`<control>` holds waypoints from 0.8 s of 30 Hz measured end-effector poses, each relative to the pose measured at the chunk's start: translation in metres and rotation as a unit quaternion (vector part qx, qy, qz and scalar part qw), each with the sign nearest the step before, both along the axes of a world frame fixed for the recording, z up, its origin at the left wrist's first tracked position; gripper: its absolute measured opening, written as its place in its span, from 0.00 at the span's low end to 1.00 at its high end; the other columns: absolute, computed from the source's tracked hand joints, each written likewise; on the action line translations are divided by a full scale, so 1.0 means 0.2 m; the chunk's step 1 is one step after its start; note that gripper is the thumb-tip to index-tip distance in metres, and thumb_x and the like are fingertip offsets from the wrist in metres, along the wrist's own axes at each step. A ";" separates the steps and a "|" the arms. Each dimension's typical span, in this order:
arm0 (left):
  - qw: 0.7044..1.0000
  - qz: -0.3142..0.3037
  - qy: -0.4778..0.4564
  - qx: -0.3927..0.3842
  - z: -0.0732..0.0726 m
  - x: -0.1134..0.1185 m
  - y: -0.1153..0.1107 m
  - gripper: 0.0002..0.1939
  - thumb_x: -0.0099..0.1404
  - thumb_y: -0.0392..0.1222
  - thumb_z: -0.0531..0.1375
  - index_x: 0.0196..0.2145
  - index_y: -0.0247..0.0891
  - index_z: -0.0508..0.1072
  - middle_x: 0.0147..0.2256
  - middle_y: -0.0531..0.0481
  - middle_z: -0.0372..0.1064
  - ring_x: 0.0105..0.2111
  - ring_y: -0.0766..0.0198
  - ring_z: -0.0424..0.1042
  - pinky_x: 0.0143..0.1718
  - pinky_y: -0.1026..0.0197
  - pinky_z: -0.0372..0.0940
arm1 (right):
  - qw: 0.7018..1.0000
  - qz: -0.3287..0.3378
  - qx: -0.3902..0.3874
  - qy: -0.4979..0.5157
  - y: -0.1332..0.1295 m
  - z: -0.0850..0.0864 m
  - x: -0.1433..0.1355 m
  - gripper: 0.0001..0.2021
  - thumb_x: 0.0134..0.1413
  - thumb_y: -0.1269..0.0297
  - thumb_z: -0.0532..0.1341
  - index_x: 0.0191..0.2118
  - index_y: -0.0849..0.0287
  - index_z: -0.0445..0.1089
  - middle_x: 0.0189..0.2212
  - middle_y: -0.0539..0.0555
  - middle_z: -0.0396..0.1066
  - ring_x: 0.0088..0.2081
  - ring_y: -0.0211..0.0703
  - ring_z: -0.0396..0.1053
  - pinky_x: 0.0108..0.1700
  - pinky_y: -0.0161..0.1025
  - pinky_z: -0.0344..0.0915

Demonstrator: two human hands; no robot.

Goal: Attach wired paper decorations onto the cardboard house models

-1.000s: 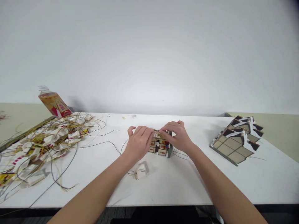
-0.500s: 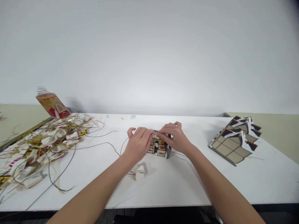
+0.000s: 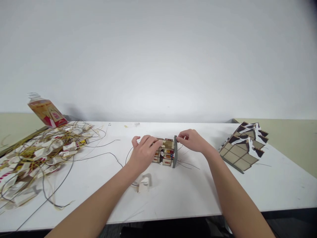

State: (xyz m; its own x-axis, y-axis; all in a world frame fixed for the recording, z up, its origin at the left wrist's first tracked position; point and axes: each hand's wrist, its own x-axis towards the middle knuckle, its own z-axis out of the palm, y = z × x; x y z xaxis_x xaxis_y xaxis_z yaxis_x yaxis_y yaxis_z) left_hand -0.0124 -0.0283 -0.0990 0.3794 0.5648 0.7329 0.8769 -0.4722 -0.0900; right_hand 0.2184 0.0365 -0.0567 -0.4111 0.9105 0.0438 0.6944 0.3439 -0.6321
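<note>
A small model house (image 3: pixel 166 154) with red and yellow windows lies on its side at the middle of the white table, its grey base (image 3: pixel 175 152) facing right. My left hand (image 3: pixel 145 152) rests over the house's left part, fingers bent around it and gripping it. At the upper end of the base is my right hand (image 3: pixel 190 140), its thumb and fingertips pinched together; what they hold, if anything, is too small to name. Thin wires (image 3: pixel 188 164) run out to the right from beneath the base.
White pieces with tangled wires (image 3: pixel 47 152) heap on the left of the table (image 3: pixel 193 195), below a tilted bottle (image 3: pixel 48 112). A white piece (image 3: pixel 144 185) lies near my left forearm. More model houses (image 3: pixel 244 147) stand at the right.
My right hand has moved from the top of the house rightward to the base's upper end. My left hand stays on the house. The whole view has shifted slightly.
</note>
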 end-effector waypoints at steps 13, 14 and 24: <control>0.999 0.011 0.039 -0.021 0.01 -0.01 -0.01 0.21 0.56 0.18 0.52 0.38 0.42 0.69 0.35 0.54 0.71 0.40 0.62 0.67 0.47 0.49 0.44 | 0.986 0.140 -0.085 0.014 0.01 -0.03 -0.03 0.11 0.51 0.64 0.56 0.35 0.54 0.75 0.34 0.51 0.74 0.33 0.39 0.65 0.35 0.36 0.61; 0.999 0.012 0.043 -0.026 0.02 -0.01 -0.01 0.21 0.55 0.17 0.52 0.37 0.42 0.69 0.35 0.54 0.71 0.40 0.62 0.67 0.47 0.49 0.44 | 0.985 0.148 -0.089 0.022 0.01 -0.04 -0.04 0.11 0.51 0.64 0.56 0.35 0.54 0.76 0.34 0.50 0.74 0.33 0.39 0.65 0.35 0.36 0.62; 0.994 0.024 0.085 -0.069 0.07 -0.02 -0.03 0.23 0.49 0.16 0.51 0.35 0.41 0.68 0.38 0.53 0.70 0.43 0.61 0.65 0.50 0.48 0.44 | 0.935 0.155 -0.253 0.195 0.00 -0.08 -0.09 0.13 0.47 0.66 0.61 0.40 0.57 0.77 0.36 0.52 0.75 0.39 0.41 0.69 0.46 0.40 0.63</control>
